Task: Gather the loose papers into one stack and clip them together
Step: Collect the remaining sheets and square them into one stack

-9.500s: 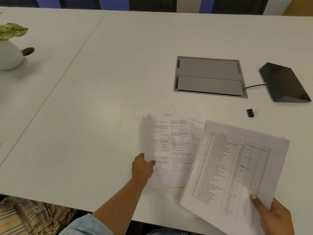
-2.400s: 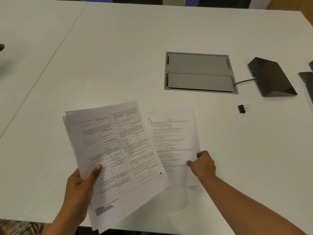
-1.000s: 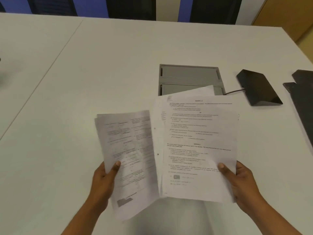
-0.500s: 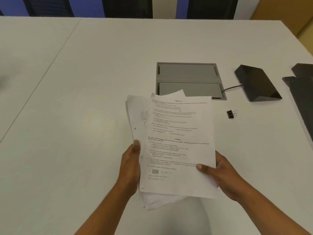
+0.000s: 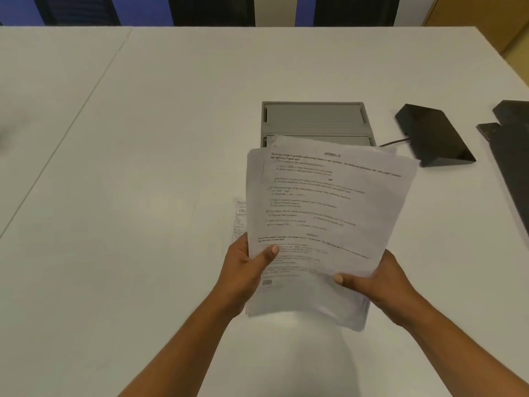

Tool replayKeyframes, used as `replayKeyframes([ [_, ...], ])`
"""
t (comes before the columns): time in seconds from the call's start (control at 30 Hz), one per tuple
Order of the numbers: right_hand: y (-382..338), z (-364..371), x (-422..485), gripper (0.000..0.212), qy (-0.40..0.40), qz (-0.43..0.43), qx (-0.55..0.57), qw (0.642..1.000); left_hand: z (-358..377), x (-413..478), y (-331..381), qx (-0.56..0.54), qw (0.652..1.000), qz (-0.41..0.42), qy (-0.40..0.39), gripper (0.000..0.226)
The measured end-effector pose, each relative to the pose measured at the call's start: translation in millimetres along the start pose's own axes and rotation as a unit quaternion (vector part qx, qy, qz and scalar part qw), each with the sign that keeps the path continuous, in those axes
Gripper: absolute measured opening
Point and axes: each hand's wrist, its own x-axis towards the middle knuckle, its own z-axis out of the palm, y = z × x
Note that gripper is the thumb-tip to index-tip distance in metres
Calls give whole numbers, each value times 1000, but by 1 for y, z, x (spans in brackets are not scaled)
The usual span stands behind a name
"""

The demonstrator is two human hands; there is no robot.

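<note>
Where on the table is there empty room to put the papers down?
Widest bare patch: the white table left of the left hand, out to the seam. Bare too between the forearms, below the paper stack. Crowded on the right: grey hatch, black wedge, dark objects at the edge.

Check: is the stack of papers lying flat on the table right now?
No, both hands hold the papers tilted above the table.

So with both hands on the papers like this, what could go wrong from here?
The stack is not squared: one sheet juts out at its left edge, so clipping now could miss it. Left hand and right hand both hold it low, near its bottom corners, so loose sheets may slide. No clip is in view; reaching for one means a one-handed hold.
</note>
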Motion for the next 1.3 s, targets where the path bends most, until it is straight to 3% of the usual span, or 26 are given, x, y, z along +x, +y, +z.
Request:
replayKeyframes([
  [0.17,-8,0,7,49,67,-48,39,996,12,11,2,44,996,70,12,36],
  [0.33,-4,0,10,49,36,-73,54,995,22,17,-3,69,993,93,9,44],
  [0.5,18,0,7,44,27,-47,37,998,24,22,-20,90,994,56,3,25],
  [0.7,50,-10,-8,31,53,13,-24,998,14,21,-22,79,996,39,-27,25],
  [0.9,60,-14,-30,24,48,13,-93,994,5,18,-15,23,998,10,-52,30],
  [0.97,64,-16,-33,20,81,27,-91,992,2,21,-22,-6,999,2,-32,27],
  [1.03,71,-20,-35,16,111,54,-75,990,-4,27,-37,9,998,-6,60,30],
  [1.1,77,-24,-39,16,141,74,-58,986,-12,37,-60,117,973,-42,193,52],
  [1.17,83,-29,-44,22,160,87,-42,982,-21,42,-82,259,923,-101,264,78],
  [1.3,86,-36,-53,22,199,104,-5,974,-27,42,-106,474,821,-181,260,87],
])
